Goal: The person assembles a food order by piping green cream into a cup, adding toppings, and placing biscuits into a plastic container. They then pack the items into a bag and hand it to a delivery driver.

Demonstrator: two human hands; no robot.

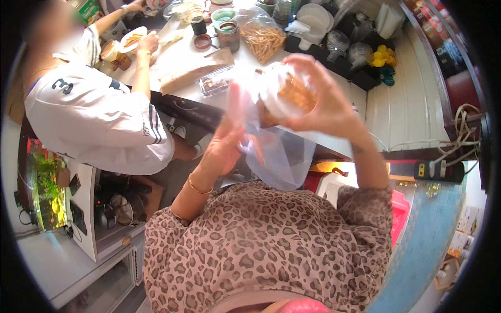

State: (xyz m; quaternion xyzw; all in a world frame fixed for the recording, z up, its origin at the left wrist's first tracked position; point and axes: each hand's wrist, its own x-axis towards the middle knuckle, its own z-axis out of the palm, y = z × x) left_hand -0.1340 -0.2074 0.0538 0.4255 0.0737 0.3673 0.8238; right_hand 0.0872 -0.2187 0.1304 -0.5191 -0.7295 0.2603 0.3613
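Note:
My right hand (334,101) is wrapped round a clear round plastic container (276,101) with orange-brown stick-shaped food (297,96) in it. The container is tilted, and glare and motion blur hide its far side. Below it hangs a translucent plastic bag (287,159). My left hand (224,148) is at the left side of the bag, its curled lower fingers on the plastic. Its upper fingers point up and are smeared by motion. A bracelet (201,188) circles the left forearm.
On the counter lie a clear box (215,82), a brown paper packet (193,72), a jar (228,35) and a bag of brown sticks (261,39). Black trays (344,70) stand at the right. A person in a white jersey (99,117) holds a white dish (130,39) at the left.

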